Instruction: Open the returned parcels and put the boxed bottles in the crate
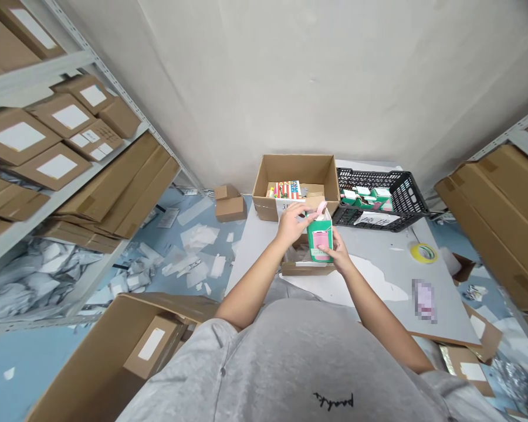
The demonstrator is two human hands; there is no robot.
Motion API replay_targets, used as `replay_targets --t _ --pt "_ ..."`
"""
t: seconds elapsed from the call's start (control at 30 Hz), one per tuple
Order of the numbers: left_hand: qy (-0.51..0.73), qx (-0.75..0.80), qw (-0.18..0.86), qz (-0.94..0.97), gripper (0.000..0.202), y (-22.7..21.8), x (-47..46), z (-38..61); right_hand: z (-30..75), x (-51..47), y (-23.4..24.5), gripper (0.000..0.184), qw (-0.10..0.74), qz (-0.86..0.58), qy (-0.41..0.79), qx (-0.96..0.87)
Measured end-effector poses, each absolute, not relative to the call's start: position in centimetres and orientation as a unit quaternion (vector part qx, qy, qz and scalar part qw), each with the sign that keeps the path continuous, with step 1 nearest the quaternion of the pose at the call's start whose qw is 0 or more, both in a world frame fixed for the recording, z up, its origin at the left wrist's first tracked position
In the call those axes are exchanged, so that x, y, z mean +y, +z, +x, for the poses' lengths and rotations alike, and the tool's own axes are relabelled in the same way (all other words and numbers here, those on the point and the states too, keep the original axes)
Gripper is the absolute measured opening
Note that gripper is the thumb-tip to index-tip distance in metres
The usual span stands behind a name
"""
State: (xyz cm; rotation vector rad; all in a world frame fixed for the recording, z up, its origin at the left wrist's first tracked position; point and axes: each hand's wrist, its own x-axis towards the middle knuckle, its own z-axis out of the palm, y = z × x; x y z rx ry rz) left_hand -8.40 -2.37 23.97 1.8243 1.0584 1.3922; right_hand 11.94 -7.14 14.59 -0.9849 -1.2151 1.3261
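Observation:
A green carton [321, 246] with a pink picture on its front is held upright in front of me, above the table. Its top is open, and the looped end of a pink item [321, 207] sticks out of it. My right hand [338, 253] grips the carton from the right side and below, thumb across its front. Bent over the carton's top from the left, my left hand [294, 223] has its fingertips closed at the pink item. Just below the carton sits a small open cardboard box [305, 269], partly hidden by it.
Behind stand a cardboard box [297, 167] with colourful packets and a black crate [407, 199] holding several green cartons. Yellow tape [423, 253] lies on the table [387, 269]. Box-filled shelves [83, 64] flank me. A large open carton [88, 351] stands at left; paper scraps [198, 237] litter the floor.

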Motion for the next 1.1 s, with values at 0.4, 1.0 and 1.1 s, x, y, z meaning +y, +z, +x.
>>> replay_targets --t 0.4,1.0,1.1 --pt "0.55 0.415 0.464 0.557 0.086 21.6 -0.1 -7.8 11.6 -7.4 14.3 0.091 0.503 -0.397 0.584 -0.498" --pt "0.54 0.324 0.348 0.694 0.035 24.7 -3.0 -8.2 10.9 -8.0 14.2 0.083 0.514 -0.405 0.587 -0.476" --pt "0.522 0.317 0.352 0.709 0.037 24.7 -2.7 -8.5 10.9 -8.1 14.4 0.084 0.514 -0.413 0.578 -0.48"
